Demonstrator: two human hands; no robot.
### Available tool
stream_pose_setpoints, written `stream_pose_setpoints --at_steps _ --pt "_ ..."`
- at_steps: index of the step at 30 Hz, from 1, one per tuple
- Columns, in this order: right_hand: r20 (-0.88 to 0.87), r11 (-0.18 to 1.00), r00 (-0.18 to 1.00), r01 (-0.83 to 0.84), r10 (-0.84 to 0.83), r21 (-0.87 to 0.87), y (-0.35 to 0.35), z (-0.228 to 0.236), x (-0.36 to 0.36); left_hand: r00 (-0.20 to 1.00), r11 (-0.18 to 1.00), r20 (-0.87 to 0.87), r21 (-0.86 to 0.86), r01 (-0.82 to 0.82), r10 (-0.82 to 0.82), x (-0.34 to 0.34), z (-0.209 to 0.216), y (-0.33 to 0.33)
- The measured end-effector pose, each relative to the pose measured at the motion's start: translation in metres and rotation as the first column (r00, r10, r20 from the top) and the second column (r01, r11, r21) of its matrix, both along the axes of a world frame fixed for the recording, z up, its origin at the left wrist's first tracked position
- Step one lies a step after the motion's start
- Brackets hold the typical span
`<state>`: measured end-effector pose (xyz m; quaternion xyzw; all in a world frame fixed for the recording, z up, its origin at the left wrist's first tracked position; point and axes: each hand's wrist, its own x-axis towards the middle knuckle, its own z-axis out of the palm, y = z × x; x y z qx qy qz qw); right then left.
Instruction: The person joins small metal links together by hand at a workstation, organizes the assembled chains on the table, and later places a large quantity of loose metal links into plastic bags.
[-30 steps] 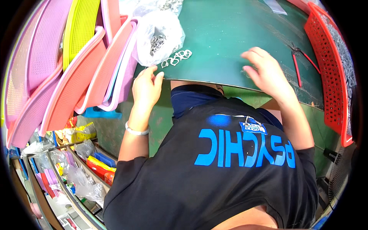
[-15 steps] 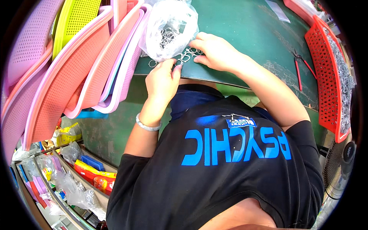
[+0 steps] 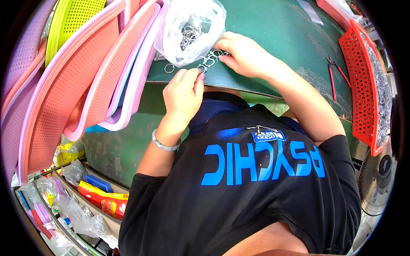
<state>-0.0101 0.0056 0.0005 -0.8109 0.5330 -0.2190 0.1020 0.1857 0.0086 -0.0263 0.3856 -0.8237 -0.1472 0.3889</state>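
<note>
Small silvery metal rings point(image 3: 209, 62) lie in a short row on the green surface point(image 3: 273, 36), between the left grip point(image 3: 184, 93) and the right grip point(image 3: 245, 55).
The left grip's thumb and fingertips pinch the row's nearest ring; the right grip's meet its far end, though whether they press together one cannot tell, nor whether the rings are linked. The rings look light and stiff, probably slick, not fragile; the rim of a single ring would seem the surest hold. Just beyond the left grip stands a clear bag point(image 3: 173, 45) of similar pieces, with one loose ring point(image 3: 169, 68) beside that grip. Red-handled pliers point(image 3: 332, 83) lie well right of the right grip, before a red basket point(image 3: 361, 81).
</note>
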Motion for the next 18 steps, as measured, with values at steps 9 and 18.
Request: stream_pose_setpoints --at_steps 9,18 --pt "-0.008 0.995 1.0 0.025 -0.026 -0.091 0.016 0.004 0.019 0.943 0.952 -0.194 -0.089 -0.292 0.271 0.025 -0.01 -0.003" --pt "-0.017 0.997 0.999 0.03 -0.032 -0.064 0.025 0.001 0.03 0.975 0.976 0.046 0.017 -0.217 0.217 0.019 -0.004 0.003"
